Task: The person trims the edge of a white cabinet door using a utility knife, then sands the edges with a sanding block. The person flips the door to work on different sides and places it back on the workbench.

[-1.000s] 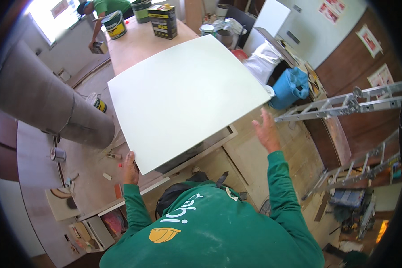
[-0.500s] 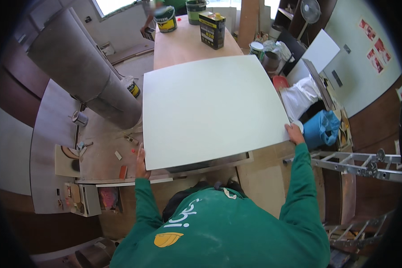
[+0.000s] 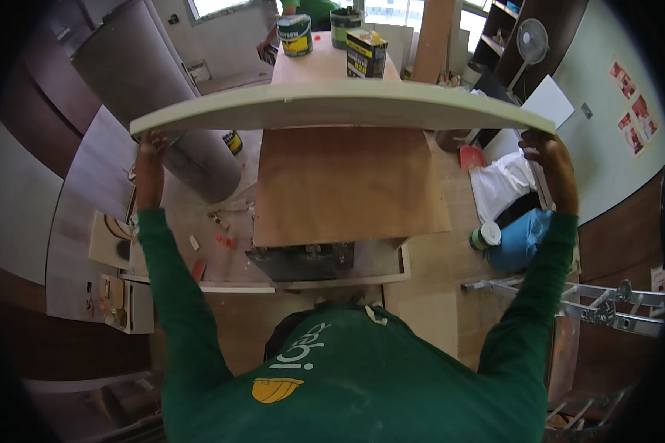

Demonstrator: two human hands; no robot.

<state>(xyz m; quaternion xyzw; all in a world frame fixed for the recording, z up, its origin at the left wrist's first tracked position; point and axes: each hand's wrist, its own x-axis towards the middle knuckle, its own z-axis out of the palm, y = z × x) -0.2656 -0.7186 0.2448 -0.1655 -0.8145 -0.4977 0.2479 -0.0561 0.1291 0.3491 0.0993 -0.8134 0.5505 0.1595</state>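
A wide white panel (image 3: 340, 103) is lifted above the brown wooden worktop (image 3: 347, 188), its long near edge and shaded underside facing me. My left hand (image 3: 152, 166) grips its left end from below, fingers curled at the edge. At the opposite end my right hand (image 3: 554, 166) is closed on the near right corner, thumb and fingers around the edge. Both arms are stretched forward and apart. Most of the panel's upper face is hidden by the tilt. Behind it, a black and yellow rectangular can (image 3: 366, 53) stands on the worktop's far part.
Two paint buckets, one dark green (image 3: 295, 37) and one lighter (image 3: 346, 28), stand at the far end, where another person in green (image 3: 314, 11) is partly visible. Large grey rolled sheet (image 3: 199, 166) is at left. On the right are a blue bag (image 3: 521, 240) and a metal ladder (image 3: 606, 303).
Both hands have raised the panel and spread apart in view. It has tilted from showing its white face to showing its near edge and underside, uncovering the brown worktop.
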